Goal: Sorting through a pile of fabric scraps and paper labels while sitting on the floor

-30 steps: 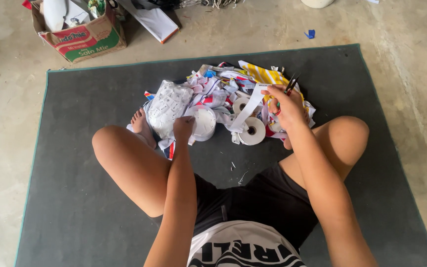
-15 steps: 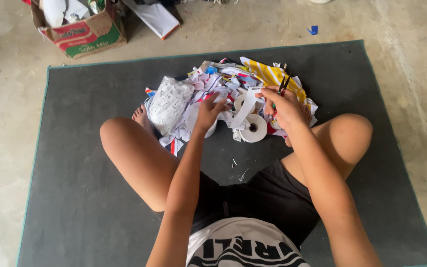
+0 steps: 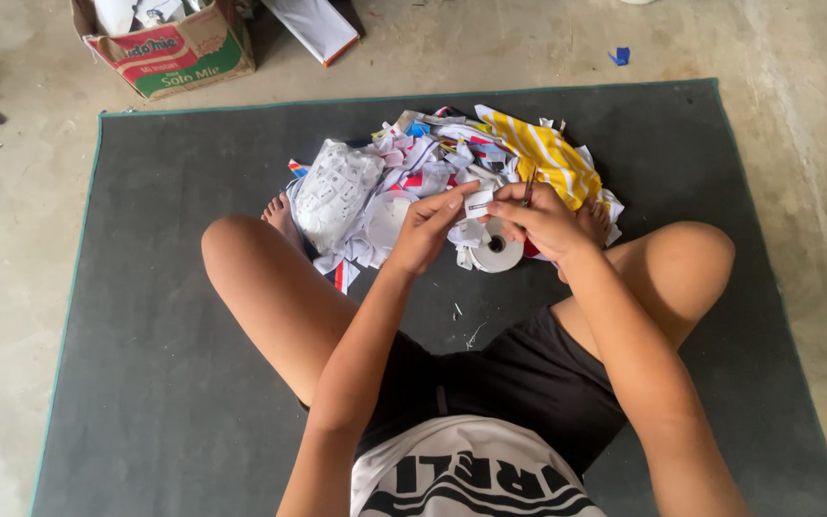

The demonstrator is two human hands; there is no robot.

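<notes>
A small white paper strip (image 3: 478,203) was pinched between the fingers of the left hand (image 3: 425,233) and right hand (image 3: 540,219), above a round white tape roll (image 3: 497,247). Thin red-handled scissors (image 3: 529,185) were gripped by the right hand. Crumpled paper scraps (image 3: 433,163) were heaped near the far edge of the dark grey felt mat (image 3: 145,383).

Cardboard box (image 3: 169,48) beyond grey mat (image 3: 145,383), blue scrap (image 3: 620,56) on concrete floor (image 3: 11,287)
</notes>
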